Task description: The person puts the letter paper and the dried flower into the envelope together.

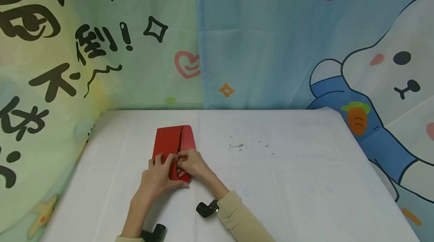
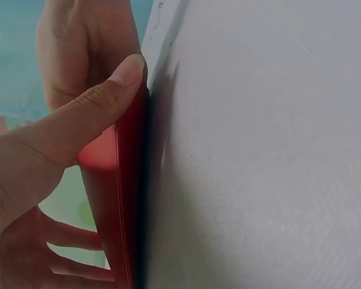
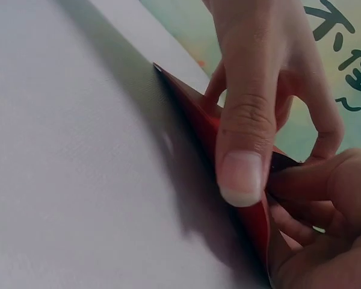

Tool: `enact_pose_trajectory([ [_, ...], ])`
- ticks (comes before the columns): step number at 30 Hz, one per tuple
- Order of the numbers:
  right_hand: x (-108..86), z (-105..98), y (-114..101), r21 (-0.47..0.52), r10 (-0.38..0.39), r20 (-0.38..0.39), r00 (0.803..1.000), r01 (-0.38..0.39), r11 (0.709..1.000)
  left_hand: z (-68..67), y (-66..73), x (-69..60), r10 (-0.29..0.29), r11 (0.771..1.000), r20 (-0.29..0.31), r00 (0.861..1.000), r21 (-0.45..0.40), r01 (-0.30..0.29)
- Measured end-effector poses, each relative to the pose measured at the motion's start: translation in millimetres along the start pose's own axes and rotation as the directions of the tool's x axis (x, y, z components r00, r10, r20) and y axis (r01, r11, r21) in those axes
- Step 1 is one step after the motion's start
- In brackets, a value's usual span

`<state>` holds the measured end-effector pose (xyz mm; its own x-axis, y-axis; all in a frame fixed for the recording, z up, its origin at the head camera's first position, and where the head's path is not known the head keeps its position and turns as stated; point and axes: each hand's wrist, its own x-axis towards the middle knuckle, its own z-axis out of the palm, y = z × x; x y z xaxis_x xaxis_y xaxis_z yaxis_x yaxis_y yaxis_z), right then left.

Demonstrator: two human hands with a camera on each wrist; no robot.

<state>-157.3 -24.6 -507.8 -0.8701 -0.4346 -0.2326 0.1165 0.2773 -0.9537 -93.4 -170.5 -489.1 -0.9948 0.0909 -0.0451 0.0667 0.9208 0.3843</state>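
A red envelope [image 1: 167, 141] lies on the white table, its lighter red flap [image 1: 187, 138] along the right side and folded over the body. My left hand [image 1: 156, 181] holds the envelope at its near end, fingertips on top and thumb along the near edge. In the left wrist view the left thumb [image 2: 96, 105] lies across that edge. My right hand [image 1: 192, 163] pinches the flap's free edge with curled fingers. The right wrist view shows the right fingers [image 3: 313, 180] at a slightly lifted edge, close to the left fingertips. The inside of the envelope is mostly hidden.
Small dark scraps [image 1: 237, 146] are scattered on the white table [image 1: 288, 181] to the right of the envelope. A printed curtain [image 1: 251, 46] hangs behind the table and down its left side. A black wrist camera [image 1: 207, 209] sits by the right sleeve.
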Motion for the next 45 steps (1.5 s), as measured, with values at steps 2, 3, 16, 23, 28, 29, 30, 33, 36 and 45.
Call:
enact_pose_trajectory([
  [2, -1.7, -1.5, 0.6, -0.003, 0.000, 0.020, 1.000, 0.000, 1.000, 0.2, 0.9, -0.5, 0.003, 1.000, 0.004, 1.000, 0.004, -0.004],
  [3, -2.6, -2.3, 0.9, -0.002, 0.002, 0.026, 1.000, -0.002, 1.000, 0.2, 1.3, -0.9, 0.004, 1.000, 0.009, 1.000, 0.006, -0.004],
  [16, -26.2, -30.1, 6.2, -0.021, 0.009, -0.021, 1.000, -0.009, 1.000, 3.0, 7.2, -3.6, 0.020, 0.998, 0.014, 1.000, 0.063, -0.021],
  [23, -39.9, -40.6, 8.0, -0.076, -0.020, -0.028, 0.999, 0.018, 0.997, 0.5, 10.3, -3.1, -0.013, 0.995, 0.066, 0.998, 0.103, 0.006],
  [28, -50.3, -49.4, 12.0, -0.126, -0.050, -0.043, 0.998, 0.045, 0.991, 0.0, 13.2, -4.2, -0.005, 0.993, 0.069, 0.998, 0.122, -0.004],
  [29, -52.4, -51.6, 12.9, -0.131, -0.055, -0.050, 0.997, 0.048, 0.990, 0.8, 13.9, -4.4, 0.003, 0.992, 0.056, 0.998, 0.124, -0.010],
  [30, -54.4, -53.9, 13.6, -0.132, -0.060, -0.058, 0.997, 0.052, 0.990, 1.9, 14.8, -4.5, 0.010, 0.991, 0.043, 0.999, 0.132, -0.016],
  [33, -59.0, -59.3, 15.3, -0.127, -0.076, -0.081, 0.994, 0.065, 0.990, 6.4, 16.3, -4.6, 0.041, 0.986, -0.007, 0.999, 0.162, -0.040],
  [36, -62.9, -64.7, 17.0, -0.127, -0.084, -0.103, 0.991, 0.071, 0.989, 10.9, 18.3, -4.2, 0.063, 0.977, -0.046, 0.997, 0.208, -0.052],
  [45, -78.0, -80.3, 18.9, -0.188, -0.133, -0.207, 0.969, 0.095, 0.978, 12.7, 23.1, -3.3, -0.011, 0.981, -0.053, 0.999, 0.194, 0.021],
])
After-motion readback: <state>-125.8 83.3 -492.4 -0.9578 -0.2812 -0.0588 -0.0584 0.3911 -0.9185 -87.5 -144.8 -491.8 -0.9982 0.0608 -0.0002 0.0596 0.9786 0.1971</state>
